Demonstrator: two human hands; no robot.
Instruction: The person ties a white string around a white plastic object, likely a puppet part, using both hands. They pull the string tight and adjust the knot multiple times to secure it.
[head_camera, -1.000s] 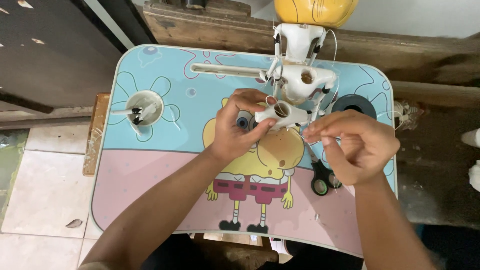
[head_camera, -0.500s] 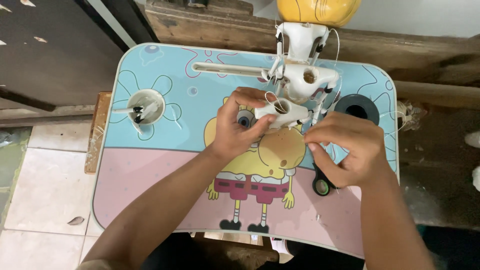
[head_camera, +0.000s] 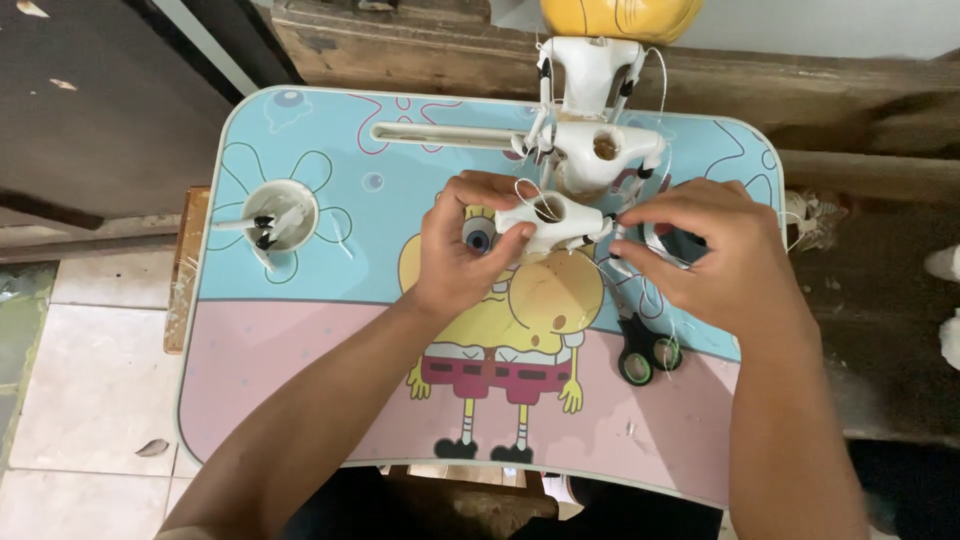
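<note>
A small lap table (head_camera: 300, 400) with a cartoon print, blue across the far half and pink along the near edge, carries everything here. Near its left edge, in the blue part, a round cup recess (head_camera: 280, 215) holds a few white sticks with dark tips. Along the far edge, a long narrow groove (head_camera: 450, 133) runs toward the middle.

The left hand (head_camera: 465, 250) comes in from the near left corner and sits at the middle of the table. Its fingers and thumb are curled and pinched around the left end of a white plastic piece (head_camera: 550, 218), which has a round hole on top and lies roughly level just above the table. Behind this piece, at the far edge, stands a stack of similar white jointed parts (head_camera: 595, 150) with a hole in the upper one, topped by a yellow rounded object (head_camera: 620, 15) that is cut off by the frame. Thin white string (head_camera: 655, 245) loops around these parts.

The right hand (head_camera: 715, 255) reaches in from the near right corner; its fingertips are pressed together, pinching the string just beside the right end of the white plastic piece. Under this hand a dark ring is partly hidden. Nearer the person, toward the right edge, lie scissors (head_camera: 645, 355) with black handles.
</note>
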